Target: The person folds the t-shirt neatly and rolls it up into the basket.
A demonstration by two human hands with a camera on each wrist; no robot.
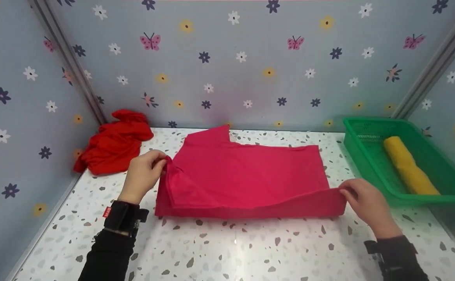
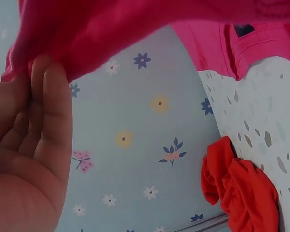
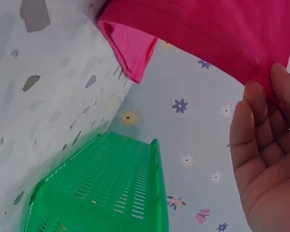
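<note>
A pink T-shirt (image 1: 250,168) lies spread sideways on the speckled tabletop, its near edge lifted in a long fold. At the shirt's left end, my left hand (image 1: 144,171) pinches the cloth between thumb and fingers, which the left wrist view shows close up. My right hand (image 1: 368,205) pinches the near right corner. In the right wrist view, thumb and fingertips grip that hemmed corner (image 3: 251,63), and the cloth hangs raised between the hands. A small dark patch (image 2: 243,30) shows on the shirt in the left wrist view.
A crumpled red cloth (image 1: 118,146) sits at the back left against the wall. On the right stands a green plastic basket (image 1: 372,171) holding a rolled yellow cloth (image 1: 411,166). Flower-patterned panels (image 1: 250,89) enclose the white speckled table (image 1: 227,249) at the back and sides.
</note>
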